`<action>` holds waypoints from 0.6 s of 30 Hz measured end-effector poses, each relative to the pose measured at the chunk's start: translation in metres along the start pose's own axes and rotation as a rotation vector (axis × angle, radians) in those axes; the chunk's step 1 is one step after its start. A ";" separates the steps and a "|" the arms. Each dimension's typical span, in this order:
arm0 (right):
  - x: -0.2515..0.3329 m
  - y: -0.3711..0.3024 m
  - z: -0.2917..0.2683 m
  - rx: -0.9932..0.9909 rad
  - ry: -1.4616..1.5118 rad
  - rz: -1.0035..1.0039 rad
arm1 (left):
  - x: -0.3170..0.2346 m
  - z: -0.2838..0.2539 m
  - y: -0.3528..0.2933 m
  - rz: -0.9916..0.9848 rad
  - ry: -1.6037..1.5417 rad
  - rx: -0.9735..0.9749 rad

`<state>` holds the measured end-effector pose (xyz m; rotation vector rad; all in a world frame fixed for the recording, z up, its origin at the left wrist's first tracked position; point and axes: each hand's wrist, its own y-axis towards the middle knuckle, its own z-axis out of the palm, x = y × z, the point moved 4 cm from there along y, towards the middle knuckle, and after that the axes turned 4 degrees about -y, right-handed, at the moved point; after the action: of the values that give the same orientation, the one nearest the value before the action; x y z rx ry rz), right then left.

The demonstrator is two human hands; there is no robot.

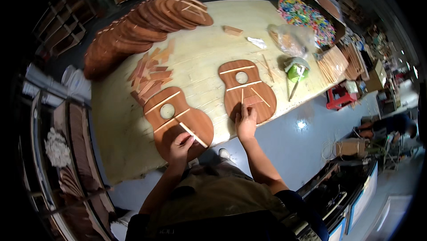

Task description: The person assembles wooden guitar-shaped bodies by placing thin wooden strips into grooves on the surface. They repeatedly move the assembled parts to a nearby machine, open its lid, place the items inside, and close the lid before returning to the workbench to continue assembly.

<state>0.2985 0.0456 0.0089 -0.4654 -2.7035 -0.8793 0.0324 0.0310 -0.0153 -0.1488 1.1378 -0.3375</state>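
Two guitar-shaped wooden plates lie on the table in front of me, each with a round hole and pale strips across it. Over the left plate (164, 123), my left hand (180, 146) pinches a pale wooden strip (194, 134) that slants across the plate's wide lower part. At the lower edge of the right plate (231, 98) is my right hand (246, 120), its fingers closed around the lower end of an upright thin strip (242, 95). Beside those fingertips lies a flat reddish wood piece (254, 100), and a slanting strip (260, 97) is to its right.
Many similar plates (133, 30) lean in a row at the back left, with loose thin wood pieces (149, 74) before them. To the right stand a green container (297, 72) with a brush, a plastic bag (291, 38) and a bin of colourful bits (307, 18). A person (391, 125) crouches far right.
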 end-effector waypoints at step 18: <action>0.100 -0.055 0.002 0.614 0.668 -0.116 | 0.001 -0.036 -0.031 0.289 0.190 -0.496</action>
<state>0.1864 0.0266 0.0128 0.1103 -2.2070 -0.1349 -0.0059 0.0037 -0.0227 -0.3890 1.3959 0.1980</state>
